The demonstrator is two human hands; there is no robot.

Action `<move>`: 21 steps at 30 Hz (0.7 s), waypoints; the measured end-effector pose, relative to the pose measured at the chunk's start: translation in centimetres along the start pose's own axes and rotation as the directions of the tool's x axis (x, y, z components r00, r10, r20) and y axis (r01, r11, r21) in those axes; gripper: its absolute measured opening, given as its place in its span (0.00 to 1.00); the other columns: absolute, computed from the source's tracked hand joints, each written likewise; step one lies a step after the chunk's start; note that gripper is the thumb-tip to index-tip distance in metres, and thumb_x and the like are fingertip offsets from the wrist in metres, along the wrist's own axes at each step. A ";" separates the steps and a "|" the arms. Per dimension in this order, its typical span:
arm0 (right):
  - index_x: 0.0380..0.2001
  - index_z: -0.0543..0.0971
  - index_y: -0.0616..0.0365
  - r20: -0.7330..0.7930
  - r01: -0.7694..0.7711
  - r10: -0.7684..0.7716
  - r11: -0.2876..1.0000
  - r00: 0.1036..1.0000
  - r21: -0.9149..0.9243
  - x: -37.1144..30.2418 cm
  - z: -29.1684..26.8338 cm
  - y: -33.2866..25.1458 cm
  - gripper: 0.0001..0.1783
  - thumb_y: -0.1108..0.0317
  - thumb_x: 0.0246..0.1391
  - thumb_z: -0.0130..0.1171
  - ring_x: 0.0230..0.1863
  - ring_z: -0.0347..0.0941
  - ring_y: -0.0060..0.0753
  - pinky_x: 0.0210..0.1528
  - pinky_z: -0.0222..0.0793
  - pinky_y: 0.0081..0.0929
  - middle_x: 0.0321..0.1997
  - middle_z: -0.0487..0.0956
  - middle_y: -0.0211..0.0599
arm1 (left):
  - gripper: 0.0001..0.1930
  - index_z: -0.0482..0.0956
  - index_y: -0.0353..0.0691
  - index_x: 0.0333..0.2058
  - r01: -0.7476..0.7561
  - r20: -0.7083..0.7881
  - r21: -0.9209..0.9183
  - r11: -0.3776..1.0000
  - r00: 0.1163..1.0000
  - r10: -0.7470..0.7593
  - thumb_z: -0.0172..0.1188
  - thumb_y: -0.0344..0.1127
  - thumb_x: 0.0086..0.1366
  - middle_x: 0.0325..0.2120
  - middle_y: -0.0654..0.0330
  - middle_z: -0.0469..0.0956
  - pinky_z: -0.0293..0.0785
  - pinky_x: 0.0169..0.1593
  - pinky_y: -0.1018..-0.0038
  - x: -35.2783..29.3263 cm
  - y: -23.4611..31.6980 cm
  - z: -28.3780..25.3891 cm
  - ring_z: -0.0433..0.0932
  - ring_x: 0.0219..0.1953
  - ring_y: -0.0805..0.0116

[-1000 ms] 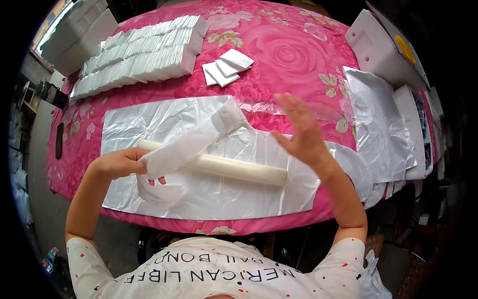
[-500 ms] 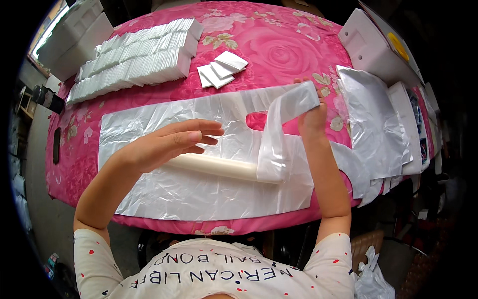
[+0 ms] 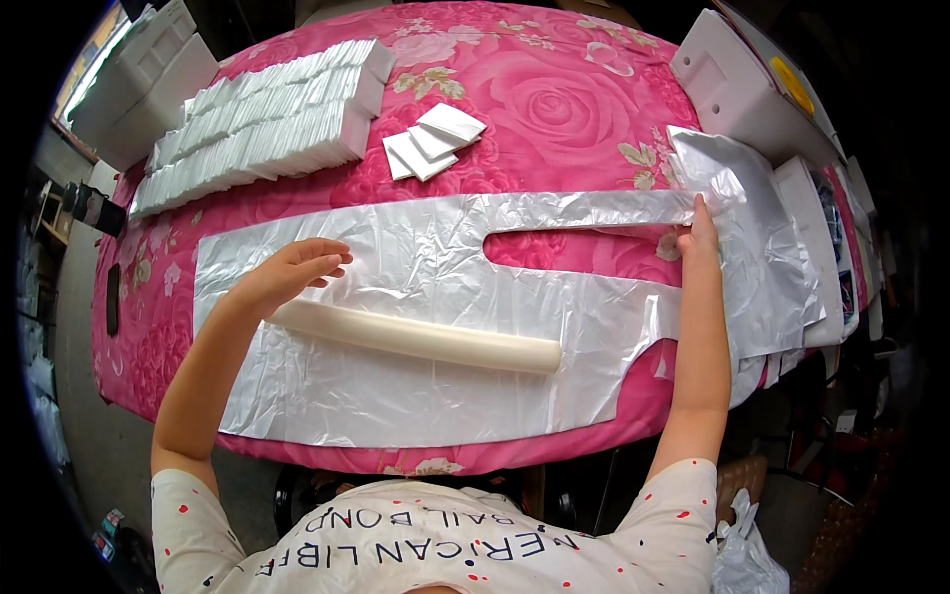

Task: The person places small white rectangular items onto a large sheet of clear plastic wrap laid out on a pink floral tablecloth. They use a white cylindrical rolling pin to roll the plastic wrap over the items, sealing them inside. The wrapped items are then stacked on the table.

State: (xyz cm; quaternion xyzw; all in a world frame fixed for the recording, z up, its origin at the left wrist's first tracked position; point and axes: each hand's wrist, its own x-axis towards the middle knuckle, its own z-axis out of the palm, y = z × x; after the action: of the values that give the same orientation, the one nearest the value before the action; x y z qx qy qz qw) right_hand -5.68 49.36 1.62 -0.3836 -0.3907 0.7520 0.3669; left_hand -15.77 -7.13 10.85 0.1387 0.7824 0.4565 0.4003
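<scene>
A thin white plastic sheet (image 3: 416,228) lies spread on the table, with a long slot-like cut-out and a curved notch at its right side. My right hand (image 3: 699,230) is closed at the end of the sheet's far strap (image 3: 594,208), which is stretched out straight to the right. On the sheet rests a smooth cream-white rod (image 3: 426,339), slightly slanted, touched by neither hand. My left hand (image 3: 289,275) hovers just beyond the rod's left end, fingers loosely bent and apart from the thumb, holding nothing.
Rows of folded white packets (image 3: 267,119) stand at the far left, with several loose packets (image 3: 433,142) beside them. White foam boxes (image 3: 148,84) are at the back left, another foam box (image 3: 742,84) at the back right. More plastic sheets (image 3: 747,247) lie at the right.
My right hand has moved right, unfolding the strap off the rod and drawing it straight. My left hand has drawn back to the left, uncovering more of the rod.
</scene>
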 end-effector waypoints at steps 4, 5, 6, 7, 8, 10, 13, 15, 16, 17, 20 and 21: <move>0.45 0.70 0.67 -0.117 0.066 -0.063 0.997 0.991 0.028 3.5 -3.5 -3.8 0.19 0.63 0.56 0.54 0.47 0.72 0.42 0.46 0.71 0.37 0.46 0.73 0.44 | 0.21 0.68 0.36 0.51 -0.196 -0.069 0.374 0.906 0.969 0.238 0.55 0.40 0.62 0.48 0.54 0.71 0.65 0.53 0.68 -0.9 -1.4 0.9 0.69 0.50 0.62; 0.46 0.70 0.67 -0.175 0.144 -0.159 0.985 0.972 -0.095 3.7 -4.0 -4.8 0.19 0.63 0.56 0.53 0.48 0.71 0.42 0.47 0.70 0.35 0.46 0.73 0.45 | 0.21 0.69 0.36 0.51 -0.253 -0.051 0.529 0.810 0.944 0.327 0.56 0.39 0.61 0.47 0.53 0.72 0.65 0.53 0.68 -1.6 -0.8 1.8 0.70 0.50 0.60; 0.46 0.70 0.68 -0.213 0.207 -0.254 0.953 0.943 -0.220 3.3 -3.9 -6.1 0.20 0.63 0.57 0.52 0.49 0.71 0.42 0.47 0.69 0.34 0.47 0.73 0.45 | 0.21 0.69 0.36 0.50 -0.288 -0.025 0.667 0.687 0.913 0.408 0.57 0.37 0.60 0.45 0.53 0.73 0.66 0.53 0.67 -2.4 -0.6 2.5 0.70 0.49 0.58; 0.46 0.70 0.68 -0.237 0.260 -0.351 0.903 0.906 -0.342 2.6 -3.5 -7.2 0.20 0.63 0.57 0.52 0.50 0.70 0.42 0.48 0.68 0.32 0.48 0.73 0.46 | 0.21 0.70 0.38 0.49 -0.349 0.007 0.744 0.570 0.857 0.516 0.59 0.37 0.57 0.43 0.53 0.73 0.66 0.52 0.67 -2.5 -1.2 3.2 0.70 0.48 0.54; 0.47 0.70 0.68 -0.099 0.428 -0.579 0.696 0.809 -0.576 1.7 -3.0 -7.4 0.20 0.63 0.57 0.51 0.50 0.70 0.41 0.49 0.67 0.31 0.49 0.72 0.46 | 0.21 0.70 0.38 0.48 -0.367 0.060 0.732 0.573 0.874 0.483 0.60 0.37 0.57 0.43 0.53 0.73 0.65 0.53 0.65 -2.2 -1.6 3.5 0.70 0.48 0.55; 0.48 0.70 0.68 0.317 0.596 -0.804 0.057 0.504 -0.801 -1.9 -0.7 -6.4 0.22 0.62 0.57 0.51 0.52 0.69 0.41 0.52 0.64 0.28 0.51 0.72 0.47 | 0.21 0.70 0.39 0.48 -0.407 0.171 0.707 0.578 0.892 0.418 0.60 0.37 0.57 0.44 0.54 0.73 0.64 0.54 0.63 -1.5 -2.2 4.2 0.70 0.48 0.57; 0.49 0.71 0.61 0.788 0.788 -0.153 0.297 0.596 -0.539 -16.1 4.5 -1.0 0.24 0.59 0.53 0.56 0.54 0.66 0.42 0.57 0.58 0.31 0.51 0.72 0.45 | 0.22 0.70 0.41 0.49 -0.515 0.291 0.730 0.449 0.829 0.477 0.62 0.33 0.53 0.44 0.57 0.73 0.55 0.60 0.55 -2.1 -2.3 5.5 0.69 0.50 0.59; 0.49 0.72 0.60 0.958 0.910 0.088 0.302 0.271 -0.285 -24.9 4.9 2.8 0.26 0.59 0.49 0.60 0.53 0.64 0.45 0.57 0.58 0.35 0.48 0.73 0.44 | 0.26 0.69 0.44 0.50 -0.534 0.325 0.734 0.421 0.819 0.472 0.64 0.34 0.50 0.44 0.59 0.73 0.50 0.62 0.51 -2.1 -3.1 6.2 0.69 0.51 0.62; 0.51 0.70 0.59 0.980 0.931 0.153 0.323 0.127 -0.171 -28.2 4.6 4.4 0.27 0.62 0.47 0.61 0.49 0.65 0.46 0.53 0.61 0.37 0.46 0.72 0.45 | 0.27 0.68 0.44 0.51 -0.544 0.325 0.756 0.364 0.795 0.512 0.64 0.34 0.50 0.45 0.59 0.73 0.50 0.62 0.51 -2.0 -3.3 6.5 0.69 0.51 0.63; 0.54 0.68 0.57 0.959 0.950 0.260 0.255 0.114 -0.182 -31.0 4.1 5.4 0.30 0.63 0.46 0.61 0.47 0.65 0.45 0.51 0.62 0.36 0.43 0.72 0.45 | 0.28 0.67 0.44 0.52 -0.554 0.331 0.776 0.303 0.765 0.552 0.64 0.33 0.50 0.45 0.60 0.72 0.50 0.62 0.50 -1.8 -3.3 7.0 0.69 0.51 0.63; 0.59 0.62 0.53 0.913 0.966 0.369 0.116 0.173 -0.230 -35.5 2.3 6.4 0.36 0.66 0.45 0.61 0.40 0.66 0.44 0.44 0.66 0.35 0.37 0.70 0.45 | 0.32 0.64 0.45 0.54 -0.517 0.246 0.830 0.208 0.674 0.697 0.64 0.33 0.49 0.51 0.58 0.67 0.50 0.62 0.49 -2.4 -4.1 8.3 0.65 0.55 0.62; 0.61 0.60 0.53 0.906 0.964 0.369 0.075 0.209 -0.254 -36.3 1.8 6.3 0.38 0.66 0.44 0.60 0.38 0.67 0.44 0.42 0.67 0.35 0.35 0.69 0.45 | 0.31 0.64 0.46 0.54 -0.509 0.176 0.817 0.272 0.669 0.722 0.63 0.34 0.50 0.53 0.58 0.66 0.49 0.62 0.50 -3.2 -4.1 8.8 0.63 0.57 0.62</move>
State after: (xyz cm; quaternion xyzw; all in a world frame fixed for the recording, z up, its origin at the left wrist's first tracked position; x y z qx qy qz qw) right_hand 7.03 15.16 7.37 0.1234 -0.9654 0.2265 -0.0386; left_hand -6.50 -5.92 6.81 0.5460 0.8197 0.1722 -0.0166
